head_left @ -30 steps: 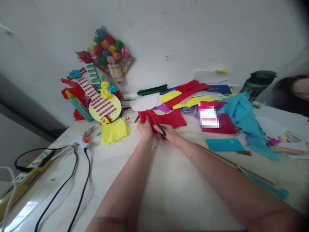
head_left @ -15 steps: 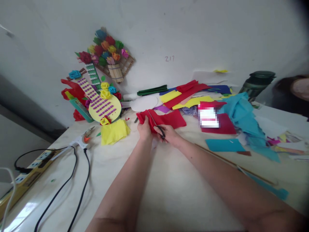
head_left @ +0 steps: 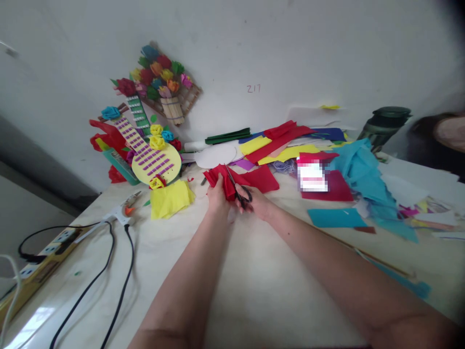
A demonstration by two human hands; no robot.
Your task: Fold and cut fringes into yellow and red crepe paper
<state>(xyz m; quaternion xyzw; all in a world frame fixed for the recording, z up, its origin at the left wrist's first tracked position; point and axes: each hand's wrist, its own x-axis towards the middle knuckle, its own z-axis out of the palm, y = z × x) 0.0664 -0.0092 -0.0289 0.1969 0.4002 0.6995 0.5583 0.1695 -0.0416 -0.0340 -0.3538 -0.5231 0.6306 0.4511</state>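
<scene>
My left hand [head_left: 217, 195] is closed on a folded, layered piece of red crepe paper [head_left: 228, 186], its thumb pressed on top. In my right hand [head_left: 254, 201] is a pair of scissors [head_left: 242, 195] with black handles, the fingers through or around the loops. The blades point away from me, up along the red paper, and the handles are spread apart. Behind my right hand a flat red piece [head_left: 264, 178] lies on the table; whether it joins the held paper I cannot tell. Left of my left hand rests a yellow paper piece [head_left: 172, 199].
A white glue gun [head_left: 119, 213] and its black cord lie at left, near a power strip [head_left: 43, 257]. A flower-decked paper guitar [head_left: 156, 162] leans by the wall. Coloured sheets [head_left: 286, 138] line the back. A dark bottle [head_left: 385, 127] and a person [head_left: 438, 138] are at right.
The scissor handles have spread wider in my right hand. The red paper in my left hand has fanned out somewhat. The camera view has shifted slightly.
</scene>
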